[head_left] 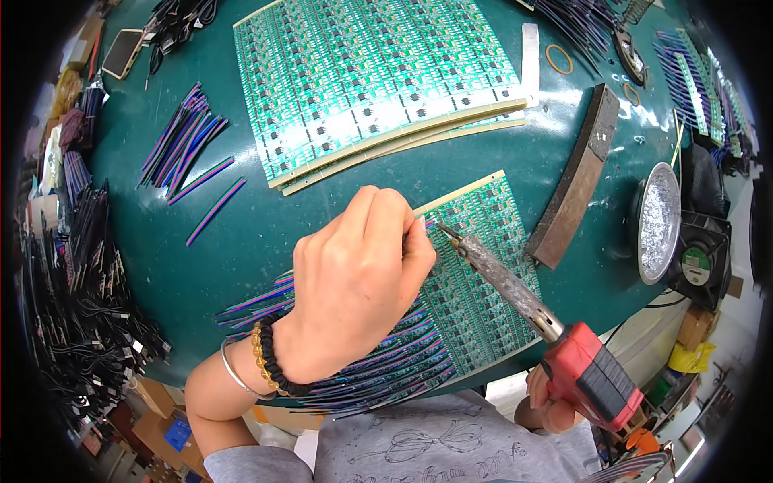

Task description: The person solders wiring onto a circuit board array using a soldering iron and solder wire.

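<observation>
My left hand (354, 282) is closed over a small green circuit board panel (483, 282) on the dark green table (241, 233), its fingertips pinching a thin coloured wire (429, 223) at the panel's upper edge. My right hand (551, 402) grips the red handle of a soldering iron (515, 294). The iron's tip touches the panel right beside my left fingertips. A row of purple, blue and red ribbon wires (378, 370) fans out from the panel's near edge under my left wrist.
A stack of large green circuit panels (362, 80) lies further back. Loose ribbon wires (181, 137) sit at the left, black cables (88, 306) pile along the left rim. A dark wooden block (576, 181), a round metal dish (659, 221) and a small fan (699, 262) stand on the right.
</observation>
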Tool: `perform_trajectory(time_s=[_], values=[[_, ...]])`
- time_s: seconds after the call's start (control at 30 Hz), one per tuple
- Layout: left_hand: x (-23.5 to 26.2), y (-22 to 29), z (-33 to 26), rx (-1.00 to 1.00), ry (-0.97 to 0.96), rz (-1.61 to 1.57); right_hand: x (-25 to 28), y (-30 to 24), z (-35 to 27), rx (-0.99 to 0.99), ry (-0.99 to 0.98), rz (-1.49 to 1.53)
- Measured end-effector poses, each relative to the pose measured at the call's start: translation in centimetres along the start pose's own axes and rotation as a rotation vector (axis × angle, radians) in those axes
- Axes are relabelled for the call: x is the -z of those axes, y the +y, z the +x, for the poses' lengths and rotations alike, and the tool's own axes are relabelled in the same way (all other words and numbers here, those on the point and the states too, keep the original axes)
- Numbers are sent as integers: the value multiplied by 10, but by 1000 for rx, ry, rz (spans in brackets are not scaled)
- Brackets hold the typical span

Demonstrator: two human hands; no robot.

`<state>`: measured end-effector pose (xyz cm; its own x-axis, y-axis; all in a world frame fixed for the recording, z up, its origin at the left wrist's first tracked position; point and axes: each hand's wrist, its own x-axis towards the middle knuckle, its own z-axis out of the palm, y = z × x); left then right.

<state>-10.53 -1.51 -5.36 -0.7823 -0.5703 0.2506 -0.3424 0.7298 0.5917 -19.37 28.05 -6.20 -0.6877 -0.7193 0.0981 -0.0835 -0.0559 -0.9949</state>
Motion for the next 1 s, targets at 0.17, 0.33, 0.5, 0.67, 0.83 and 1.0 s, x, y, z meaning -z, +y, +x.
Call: perform_trajectory(time_s=[0.17,0.33,0.5,0.67,0.83,1.0], values=[[0,-1,1,-3,-11,-13,-7,-4,5,-25,14,23],[3,-1,1,-3,-25,-43,-7,-4,6,-67,-3,35],[3,-2,3,-2,-45,-63,-16,-15,10,-125,91,-98],[4,-2,2,1,-49,-68,-1,-4,-2,-78,32,-13],[2,-3,0,-29,-21,-28,-1,2,-8,-64,-16,75],[1,-2,-1,-30,-1,11,-1,-1,-3,-86,-7,81]])
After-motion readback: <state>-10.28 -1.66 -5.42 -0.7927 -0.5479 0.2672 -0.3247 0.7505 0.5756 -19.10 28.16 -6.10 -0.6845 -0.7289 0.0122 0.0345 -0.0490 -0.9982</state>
